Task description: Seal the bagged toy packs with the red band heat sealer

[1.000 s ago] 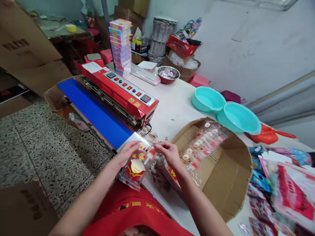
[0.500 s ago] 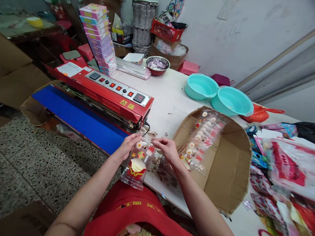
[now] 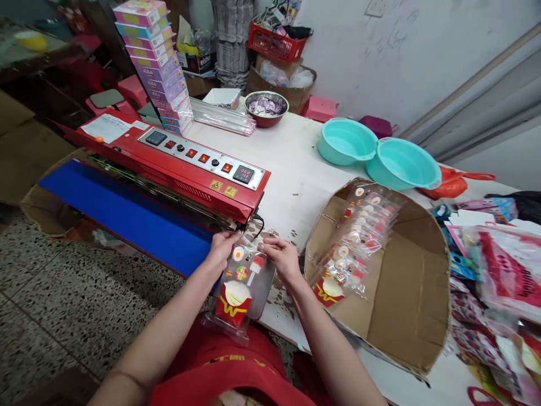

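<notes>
My left hand [image 3: 222,248] pinches the top left corner of a clear plastic packet [image 3: 235,293]. My right hand [image 3: 282,258] is closed on the packet's top right edge. Inside the packet show a red and yellow fries piece, a fried egg, a round colourful piece and a red and white popsicle. The top edge lies close to the near right end of a red machine [image 3: 203,169] with lit switches and a blue belt [image 3: 127,211]. To the right, a cardboard box [image 3: 406,293] holds several similar packets [image 3: 359,231] in an overlapping row.
Two turquoise basins [image 3: 403,163] stand behind the box. A metal bowl [image 3: 266,110] of small sachets, long clear bags [image 3: 222,117] and a tall stack of boxes [image 3: 156,67] stand behind the machine. Plastic packaging [image 3: 507,270] lies at the far right.
The view has shifted slightly. Both hands still hold the packet by its top edge, and it now hangs flatter to view, with its contents showing more clearly.
</notes>
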### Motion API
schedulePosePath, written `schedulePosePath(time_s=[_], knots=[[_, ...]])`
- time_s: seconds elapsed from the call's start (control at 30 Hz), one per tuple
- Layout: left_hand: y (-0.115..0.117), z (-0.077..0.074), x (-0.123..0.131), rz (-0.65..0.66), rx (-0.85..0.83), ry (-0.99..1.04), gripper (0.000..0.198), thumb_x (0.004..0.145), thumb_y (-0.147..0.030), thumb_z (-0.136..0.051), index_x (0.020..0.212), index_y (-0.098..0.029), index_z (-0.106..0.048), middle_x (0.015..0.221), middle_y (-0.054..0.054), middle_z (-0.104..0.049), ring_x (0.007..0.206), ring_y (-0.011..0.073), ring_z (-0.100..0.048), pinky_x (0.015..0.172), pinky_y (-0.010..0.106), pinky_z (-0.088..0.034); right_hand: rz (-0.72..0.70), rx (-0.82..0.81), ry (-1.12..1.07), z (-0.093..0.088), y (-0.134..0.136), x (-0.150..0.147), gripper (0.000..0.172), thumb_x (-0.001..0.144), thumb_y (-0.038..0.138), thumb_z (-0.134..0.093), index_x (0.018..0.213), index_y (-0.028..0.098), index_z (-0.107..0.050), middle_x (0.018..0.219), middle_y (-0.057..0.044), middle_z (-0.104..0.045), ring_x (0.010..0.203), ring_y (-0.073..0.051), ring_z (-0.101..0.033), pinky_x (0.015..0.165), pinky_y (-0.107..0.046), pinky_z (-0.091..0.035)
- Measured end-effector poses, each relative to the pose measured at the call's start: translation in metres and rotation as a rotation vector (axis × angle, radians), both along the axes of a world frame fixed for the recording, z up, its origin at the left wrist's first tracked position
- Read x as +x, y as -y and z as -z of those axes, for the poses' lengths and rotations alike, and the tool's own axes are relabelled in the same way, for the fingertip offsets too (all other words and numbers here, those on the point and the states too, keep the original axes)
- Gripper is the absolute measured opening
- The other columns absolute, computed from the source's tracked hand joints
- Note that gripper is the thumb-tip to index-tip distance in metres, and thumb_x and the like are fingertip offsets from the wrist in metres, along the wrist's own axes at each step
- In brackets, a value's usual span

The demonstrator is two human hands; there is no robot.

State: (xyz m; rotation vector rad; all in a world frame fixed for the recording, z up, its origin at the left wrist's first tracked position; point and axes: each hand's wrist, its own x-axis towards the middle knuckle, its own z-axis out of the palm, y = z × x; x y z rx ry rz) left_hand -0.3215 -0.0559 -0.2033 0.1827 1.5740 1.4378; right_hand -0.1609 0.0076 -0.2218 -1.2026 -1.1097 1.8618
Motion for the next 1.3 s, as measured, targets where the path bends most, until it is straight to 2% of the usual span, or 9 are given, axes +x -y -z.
schedulePosePath(time_s=[0.17,0.37,0.53,0.67,0.77,0.9,1.0,1.1,1.3], knots=[[0.013,-0.005,-0.034,0.078,-0.076,0.063,0.046,0.054,-0.028,-0.086,0.090,-0.014,-0.062,0.079,0.008,-0.071,0.061,0.0171,-0.067,0.052,0.025,-0.053,0.043,-0.102,-0.050,0.015,-0.014,-0.035,0.051,0.038,0.035,-0.089,0.079,0.017,-0.066,0.065,-0.003,-0.071,0.058,-0.020,-0.065,0.055,-0.031,-0.050],[0.019,-0.014,-0.062,-0.135,-0.057,-0.010,0.035,0.058,-0.005,-0.077,0.087,-0.013,-0.059,0.073,0.004,-0.070,0.061,0.0159,-0.067,0.058,0.024,-0.055,0.132,0.026,-0.087,0.009,-0.001,-0.063,0.049,0.053,0.047,-0.082,0.086,0.021,-0.057,0.078,-0.003,-0.070,0.070,-0.019,-0.066,0.064,-0.032,-0.054],[0.020,-0.021,-0.105,-0.387,-0.211,-0.302,0.024,0.069,0.003,-0.065,0.079,-0.015,-0.054,0.059,-0.009,-0.059,0.057,0.0082,-0.058,0.072,0.029,-0.054,0.260,0.523,0.309,-0.007,-0.020,0.057,0.055,0.068,0.050,-0.075,0.113,0.023,-0.056,0.113,-0.009,-0.062,0.101,-0.023,-0.059,0.081,-0.036,-0.052],[0.034,-0.026,-0.116,-0.430,-0.271,-1.074,0.045,0.067,-0.022,-0.078,0.106,-0.028,-0.056,0.112,-0.006,-0.067,0.102,0.0212,-0.061,0.095,0.044,-0.046,0.342,0.686,0.862,-0.002,-0.058,0.203,0.070,0.056,0.048,-0.083,0.115,0.021,-0.057,0.119,-0.013,-0.053,0.109,-0.030,-0.050,0.088,-0.042,-0.045],[0.044,-0.031,-0.083,-0.346,-0.192,-1.366,0.048,0.072,-0.034,-0.075,0.115,-0.033,-0.054,0.132,-0.006,-0.057,0.123,0.0253,-0.050,0.107,0.045,-0.035,0.062,0.607,1.115,0.013,-0.085,0.266,0.051,0.048,0.042,-0.089,0.089,0.022,-0.068,0.105,-0.011,-0.055,0.107,-0.032,-0.049,0.093,-0.045,-0.040],[0.042,-0.016,-0.014,-0.148,0.038,-1.391,0.023,0.075,-0.032,-0.069,0.095,-0.021,-0.064,0.120,0.003,-0.064,0.116,0.0246,-0.055,0.106,0.042,-0.036,-0.100,0.521,0.977,0.019,-0.092,0.278,0.034,0.051,0.043,-0.087,0.058,0.019,-0.064,0.094,-0.010,-0.059,0.101,-0.030,-0.055,0.088,-0.041,-0.044],[0.040,-0.002,0.037,0.096,0.126,-1.217,0.024,0.082,-0.038,-0.060,0.090,-0.017,-0.066,0.109,0.008,-0.067,0.105,0.0230,-0.060,0.097,0.038,-0.043,-0.060,0.517,0.618,-0.010,-0.076,0.270,0.035,0.059,0.047,-0.083,0.057,0.018,-0.063,0.104,-0.011,-0.066,0.103,-0.027,-0.060,0.084,-0.039,-0.049],[0.033,-0.008,0.082,0.356,0.152,-0.903,0.024,0.084,-0.039,-0.057,0.091,-0.018,-0.066,0.093,0.004,-0.070,0.087,0.0179,-0.064,0.083,0.031,-0.049,-0.028,0.603,0.421,-0.065,-0.054,0.261,0.025,0.071,0.041,-0.077,0.065,0.019,-0.069,0.095,-0.009,-0.072,0.095,-0.025,-0.067,0.086,-0.039,-0.051],[-0.015,-0.086,0.143,0.528,0.517,-0.496,0.054,0.075,-0.038,-0.072,0.124,-0.019,-0.057,0.122,0.010,-0.063,0.110,0.0215,-0.060,0.093,0.034,-0.048,0.069,0.978,0.392,-0.168,-0.020,0.231,0.005,0.078,0.027,-0.075,0.078,0.022,-0.075,0.089,-0.006,-0.075,0.085,-0.023,-0.071,0.079,-0.036,-0.057]])
